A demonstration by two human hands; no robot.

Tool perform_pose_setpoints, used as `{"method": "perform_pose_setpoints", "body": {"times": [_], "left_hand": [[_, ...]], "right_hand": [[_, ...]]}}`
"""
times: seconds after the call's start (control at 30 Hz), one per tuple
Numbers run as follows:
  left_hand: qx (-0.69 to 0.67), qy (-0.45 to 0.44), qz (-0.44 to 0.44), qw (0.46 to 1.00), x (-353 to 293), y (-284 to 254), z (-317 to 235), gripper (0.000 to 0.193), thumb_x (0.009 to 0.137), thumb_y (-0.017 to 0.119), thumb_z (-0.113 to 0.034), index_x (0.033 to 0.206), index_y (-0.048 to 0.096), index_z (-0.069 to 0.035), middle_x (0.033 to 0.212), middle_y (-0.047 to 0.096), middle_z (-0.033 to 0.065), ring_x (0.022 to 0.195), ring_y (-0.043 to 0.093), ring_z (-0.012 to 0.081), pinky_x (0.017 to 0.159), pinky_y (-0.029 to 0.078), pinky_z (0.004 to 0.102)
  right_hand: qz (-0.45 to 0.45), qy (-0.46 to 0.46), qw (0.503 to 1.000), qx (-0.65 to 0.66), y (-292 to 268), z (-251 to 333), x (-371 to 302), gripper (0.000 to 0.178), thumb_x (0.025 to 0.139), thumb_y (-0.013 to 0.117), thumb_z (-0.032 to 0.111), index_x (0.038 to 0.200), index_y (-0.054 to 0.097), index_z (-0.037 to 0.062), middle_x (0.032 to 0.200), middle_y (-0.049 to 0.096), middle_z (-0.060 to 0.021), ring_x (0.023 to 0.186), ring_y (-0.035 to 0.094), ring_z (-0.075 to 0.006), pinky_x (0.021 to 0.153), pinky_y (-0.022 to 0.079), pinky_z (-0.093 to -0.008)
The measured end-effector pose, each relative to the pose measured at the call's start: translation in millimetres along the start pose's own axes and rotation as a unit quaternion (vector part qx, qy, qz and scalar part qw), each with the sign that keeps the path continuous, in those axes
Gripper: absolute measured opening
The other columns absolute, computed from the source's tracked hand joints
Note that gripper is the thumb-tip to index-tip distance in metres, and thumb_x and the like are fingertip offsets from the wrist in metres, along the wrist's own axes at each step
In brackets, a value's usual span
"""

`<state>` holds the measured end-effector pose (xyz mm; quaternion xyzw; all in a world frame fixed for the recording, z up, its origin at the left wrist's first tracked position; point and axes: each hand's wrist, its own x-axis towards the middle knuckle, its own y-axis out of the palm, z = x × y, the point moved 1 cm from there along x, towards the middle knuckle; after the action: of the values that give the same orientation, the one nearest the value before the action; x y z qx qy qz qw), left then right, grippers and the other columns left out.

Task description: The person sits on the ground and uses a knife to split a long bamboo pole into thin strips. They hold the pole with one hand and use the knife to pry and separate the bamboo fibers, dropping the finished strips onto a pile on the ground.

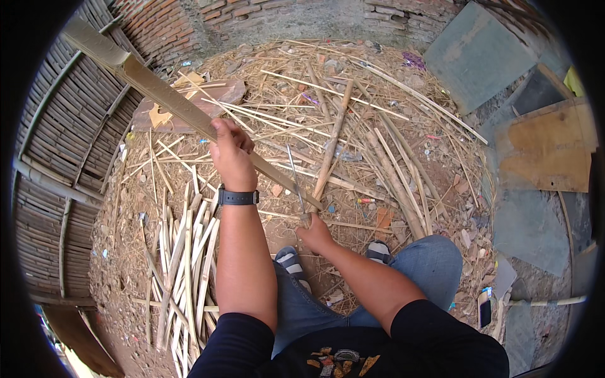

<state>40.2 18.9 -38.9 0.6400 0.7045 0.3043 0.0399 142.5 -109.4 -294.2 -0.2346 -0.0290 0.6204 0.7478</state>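
My left hand (232, 154), with a dark watch on its wrist, grips a long split bamboo slat (145, 82). The slat runs from the upper left down to the right, ending near my right hand. My right hand (314, 234) is closed around the handle of a knife (295, 179), whose thin blade points up and meets the slat's lower end. Both forearms come in from the lower edge, over my blue-jeaned knees.
A pile of pale cut bamboo strips (186, 264) lies on the dirt at my left. Loose bamboo poles (394, 173) and shavings cover the ground ahead. A woven bamboo panel (60, 164) stands left, flat boards (545, 151) right, a brick wall (189, 22) behind. A phone (484, 309) lies at lower right.
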Motion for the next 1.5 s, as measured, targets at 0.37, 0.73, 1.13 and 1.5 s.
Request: {"method": "perform_pose_setpoints", "body": {"times": [0.37, 0.73, 1.13, 1.5], "left_hand": [[0.01, 0.005, -0.002, 1.0, 1, -1, 1, 0.047, 0.097, 0.051, -0.056, 0.083, 0.048, -0.011, 0.061, 0.031, -0.0031, 0.052, 0.031, 0.0096, 0.05, 0.027, 0.0259], [-0.001, 0.006, 0.003, 1.0, 0, 2, 1, 0.041, 0.097, 0.054, -0.05, 0.083, 0.048, -0.012, 0.061, 0.032, -0.0027, 0.052, 0.031, 0.0096, 0.05, 0.026, 0.0258], [0.004, 0.006, 0.0, 1.0, 0, 4, 0, 0.039, 0.1, 0.052, -0.047, 0.081, 0.044, -0.013, 0.062, 0.032, -0.0046, 0.052, 0.029, 0.0072, 0.049, 0.025, 0.025], [0.005, 0.005, 0.001, 1.0, 2, 1, 2, 0.039, 0.097, 0.056, -0.048, 0.082, 0.049, -0.012, 0.061, 0.033, -0.0025, 0.052, 0.031, 0.0098, 0.05, 0.026, 0.0267]], "right_hand": [[0.013, 0.007, 1.0, -0.01, -2, 4, -1, 0.057, 0.078, 0.069, 0.027, 0.124, 0.052, -0.0006, 0.106, 0.066, -0.0247, 0.099, 0.065, -0.0385, 0.087, 0.05, -0.0429], [-0.004, 0.026, 1.0, 0.001, 4, -14, 1, 0.052, 0.076, 0.068, 0.027, 0.118, 0.055, -0.0005, 0.1, 0.067, -0.0262, 0.095, 0.065, -0.0409, 0.084, 0.051, -0.046], [-0.015, 0.02, 1.0, -0.012, 1, -7, -3, 0.048, 0.075, 0.067, 0.027, 0.113, 0.056, -0.0004, 0.099, 0.066, -0.028, 0.096, 0.064, -0.0437, 0.085, 0.05, -0.0481], [-0.007, 0.027, 1.0, -0.001, 0, -6, -2, 0.05, 0.075, 0.067, 0.026, 0.116, 0.055, -0.0003, 0.1, 0.067, -0.0285, 0.097, 0.064, -0.0438, 0.086, 0.051, -0.048]]}}
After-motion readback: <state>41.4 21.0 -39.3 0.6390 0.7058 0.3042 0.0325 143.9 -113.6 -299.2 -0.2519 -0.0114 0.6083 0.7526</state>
